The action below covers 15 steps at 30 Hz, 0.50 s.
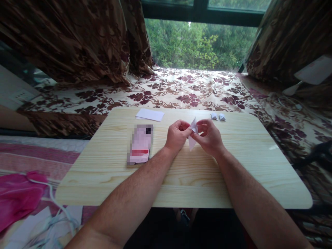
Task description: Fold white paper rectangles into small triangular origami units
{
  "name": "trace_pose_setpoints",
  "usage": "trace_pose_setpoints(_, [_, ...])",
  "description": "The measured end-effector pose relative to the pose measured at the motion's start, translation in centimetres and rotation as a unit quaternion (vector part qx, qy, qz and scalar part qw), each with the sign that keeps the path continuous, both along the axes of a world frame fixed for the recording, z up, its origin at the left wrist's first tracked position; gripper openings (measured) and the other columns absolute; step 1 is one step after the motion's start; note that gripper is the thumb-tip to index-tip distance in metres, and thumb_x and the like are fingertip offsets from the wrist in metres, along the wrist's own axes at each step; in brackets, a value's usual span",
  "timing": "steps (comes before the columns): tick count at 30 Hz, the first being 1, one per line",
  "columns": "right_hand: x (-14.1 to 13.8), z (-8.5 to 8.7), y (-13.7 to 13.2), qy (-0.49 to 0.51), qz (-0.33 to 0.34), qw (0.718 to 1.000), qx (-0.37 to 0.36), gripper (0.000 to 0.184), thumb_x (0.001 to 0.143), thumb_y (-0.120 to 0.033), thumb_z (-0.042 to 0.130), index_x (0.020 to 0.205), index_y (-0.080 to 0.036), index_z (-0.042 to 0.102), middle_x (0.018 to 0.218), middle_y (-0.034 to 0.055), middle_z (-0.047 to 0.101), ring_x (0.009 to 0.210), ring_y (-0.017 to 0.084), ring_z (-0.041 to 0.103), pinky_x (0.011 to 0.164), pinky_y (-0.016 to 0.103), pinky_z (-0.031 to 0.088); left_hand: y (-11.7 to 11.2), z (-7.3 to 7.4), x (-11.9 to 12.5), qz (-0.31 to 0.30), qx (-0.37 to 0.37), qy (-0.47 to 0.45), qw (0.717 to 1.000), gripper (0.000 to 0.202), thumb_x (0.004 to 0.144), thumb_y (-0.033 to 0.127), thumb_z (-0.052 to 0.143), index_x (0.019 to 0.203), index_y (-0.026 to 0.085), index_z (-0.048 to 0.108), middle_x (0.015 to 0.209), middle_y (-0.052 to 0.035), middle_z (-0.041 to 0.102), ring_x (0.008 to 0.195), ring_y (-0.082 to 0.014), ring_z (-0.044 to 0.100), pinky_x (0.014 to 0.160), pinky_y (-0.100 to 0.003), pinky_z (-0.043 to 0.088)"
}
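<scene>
Both my hands meet above the middle of a light wooden table (233, 180). Between them is a small white folded paper piece (192, 136) with a pointed shape. My left hand (176, 136) pinches its upper left part with curled fingers. My right hand (209, 137) grips it from the right, thumb and fingers closed on the paper. The piece is held just above the tabletop.
A phone (140, 144) lies face up left of my hands. A small stack of white paper sheets (149, 114) sits at the table's far side. Two small folded paper pieces (218, 116) rest at the far right. Floral bedding, curtains and a window lie behind.
</scene>
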State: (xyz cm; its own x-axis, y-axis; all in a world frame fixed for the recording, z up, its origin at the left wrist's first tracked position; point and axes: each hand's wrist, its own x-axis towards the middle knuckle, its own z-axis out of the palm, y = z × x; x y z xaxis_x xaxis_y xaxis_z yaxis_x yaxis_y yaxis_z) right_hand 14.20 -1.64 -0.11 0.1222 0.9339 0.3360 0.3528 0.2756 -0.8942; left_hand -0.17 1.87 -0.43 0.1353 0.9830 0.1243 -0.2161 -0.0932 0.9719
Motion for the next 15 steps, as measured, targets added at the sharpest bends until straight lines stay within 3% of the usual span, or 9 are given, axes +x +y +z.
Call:
trace_pose_setpoints(6, [0.2,0.4,0.2,0.080,-0.002,0.997,-0.017,0.041,0.076,-0.034,0.073,0.110,-0.021,0.056,0.082,0.0017,0.070,0.065,0.015,0.064,0.052,0.024,0.048,-0.1,0.3,0.0,-0.002,-0.011,0.005,1.000,0.027,0.066,0.036,0.081,0.077,0.015,0.066,0.063,-0.0007,0.066,0.055,-0.0120,0.058,0.053,-0.023,0.044])
trace_pose_setpoints(15, [1.3,1.8,0.2,0.146,0.039,0.985,-0.081,0.018,0.075,-0.026,0.067,0.088,-0.014,0.069,0.062,-0.0008,0.066,0.048,0.011,0.056,0.044,0.023,0.046,-0.2,0.4,-0.2,-0.035,0.006,0.009,0.999,0.029,0.070,0.039,0.080,0.081,0.016,0.066,0.064,0.0006,0.065,0.055,-0.0111,0.057,0.052,-0.022,0.042])
